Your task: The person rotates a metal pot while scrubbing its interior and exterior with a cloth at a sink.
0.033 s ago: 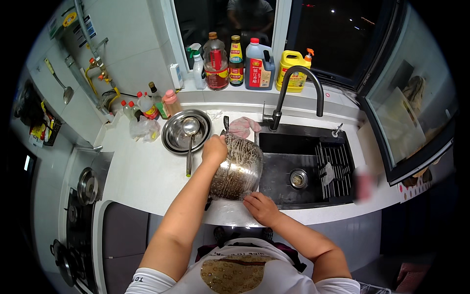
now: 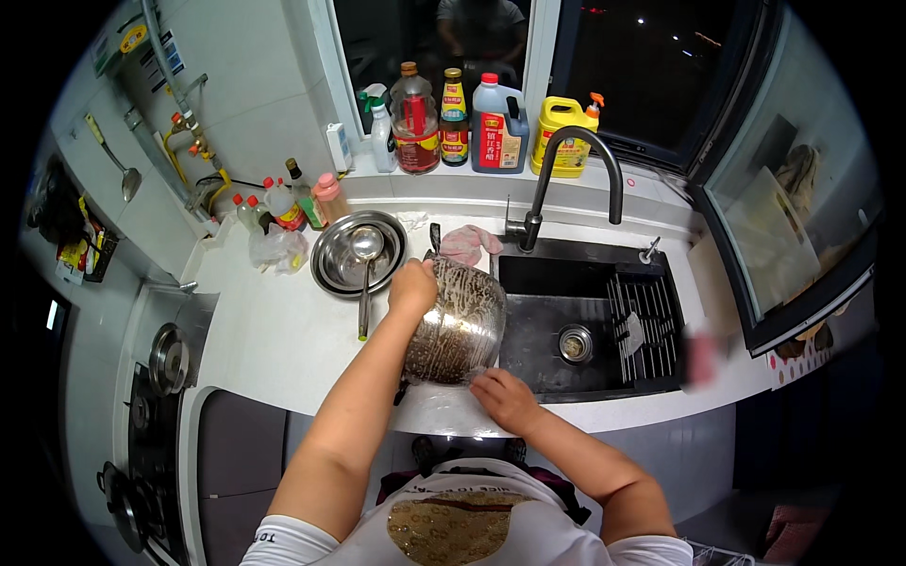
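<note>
A steel pot (image 2: pixel 460 323) lies tipped on its side on the counter left of the sink, its shiny wall blotched and streaked brown. One black handle (image 2: pixel 435 236) points up at its far side; another dark part shows low at its near side. My left hand (image 2: pixel 412 291) is closed at the upper left edge of the pot, its fingertips partly hidden. At the pot's lower right edge, my right hand (image 2: pixel 505 400) pinches what looks like clear plastic film (image 2: pixel 478 374). The film seems to lie over the pot's wall.
Right of the pot is a black sink (image 2: pixel 538 344) with a rack (image 2: pixel 651 325) and a tall faucet (image 2: pixel 566 141). Steel bowls (image 2: pixel 326 269) hold a ladle (image 2: pixel 366 247) on the left. A pink cloth (image 2: pixel 467 243) lies behind the pot. Bottles (image 2: pixel 416 123) line the sill.
</note>
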Action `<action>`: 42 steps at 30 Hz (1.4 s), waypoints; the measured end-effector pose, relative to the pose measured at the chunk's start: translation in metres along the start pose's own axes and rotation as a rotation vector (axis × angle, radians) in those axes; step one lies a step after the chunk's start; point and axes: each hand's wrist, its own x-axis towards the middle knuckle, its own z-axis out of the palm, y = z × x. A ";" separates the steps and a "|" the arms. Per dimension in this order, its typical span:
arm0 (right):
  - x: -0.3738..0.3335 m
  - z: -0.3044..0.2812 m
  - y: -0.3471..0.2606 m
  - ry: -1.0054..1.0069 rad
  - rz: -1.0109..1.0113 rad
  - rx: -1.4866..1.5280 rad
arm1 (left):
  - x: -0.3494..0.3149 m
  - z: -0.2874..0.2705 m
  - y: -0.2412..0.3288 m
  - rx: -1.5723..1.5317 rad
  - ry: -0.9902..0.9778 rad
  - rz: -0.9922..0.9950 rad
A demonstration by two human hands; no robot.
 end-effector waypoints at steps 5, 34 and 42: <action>0.018 0.004 0.008 0.203 0.251 0.041 | 0.008 0.002 -0.004 -0.090 0.059 0.051; 0.083 0.035 0.035 0.175 0.040 -0.043 | -0.051 0.001 -0.019 -0.217 0.153 0.114; 0.121 0.028 0.046 0.130 0.228 0.072 | -0.056 0.007 -0.032 -0.261 0.193 0.220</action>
